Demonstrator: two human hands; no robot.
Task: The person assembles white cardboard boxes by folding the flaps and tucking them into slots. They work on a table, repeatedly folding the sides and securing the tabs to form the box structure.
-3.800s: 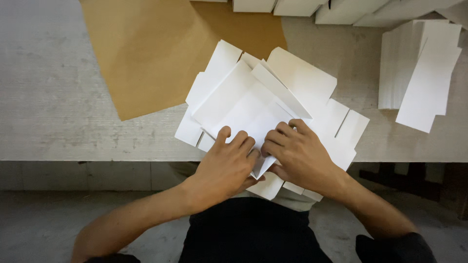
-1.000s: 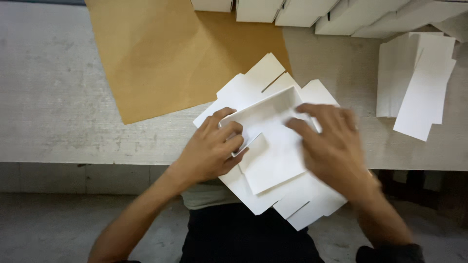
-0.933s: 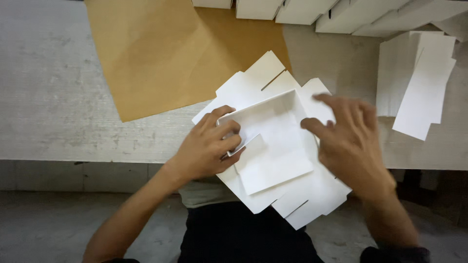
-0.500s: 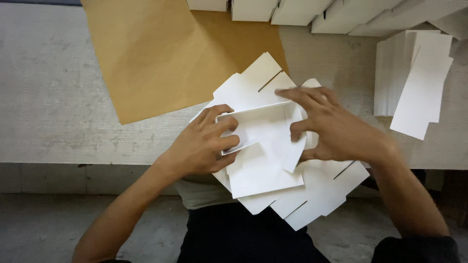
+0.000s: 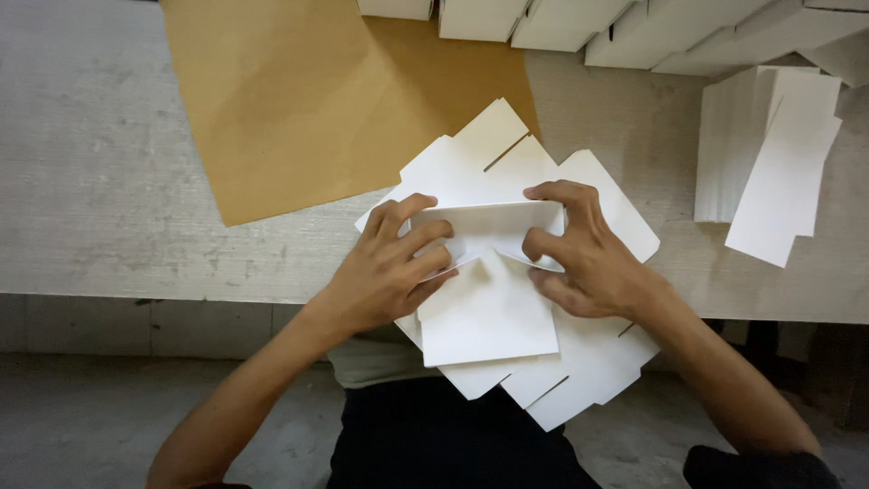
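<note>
View from the head camera. A white die-cut cardboard blank point(image 5: 489, 308), matte and smooth, with straight slits and rounded flaps, lies at the near edge of the table point(image 5: 100, 226) on top of several more flat blanks point(image 5: 579, 380) of the same shape, fanned at differing angles and overhanging the edge toward the person. The upper part of the top blank is folded up into a shallow rectangular wall, and a square panel extends from it toward the person.

Behind the blanks lies a large sheet of tan kraft paper point(image 5: 308, 109), flat and slightly creased, set askew. Along the far edge stands a row of folded white boxes point(image 5: 561, 23). To the right rests a stack of narrow white cards point(image 5: 733, 145), with one loose card point(image 5: 783, 181) leaning tilted across its front. The table is pale grey with a rough, worn grain; below its edge appear a grey floor and the person's dark clothing.

The left hand point(image 5: 389, 272) presses on the left side of the folded wall, its fingers point(image 5: 425, 234) slightly spread and curled onto the cardboard. The right hand point(image 5: 588, 258) clamps the right end of the same wall, its fingers point(image 5: 552, 192) bent over the top edge and the thumb tucked against the inner flap. Both hands are closed on the top blank.
</note>
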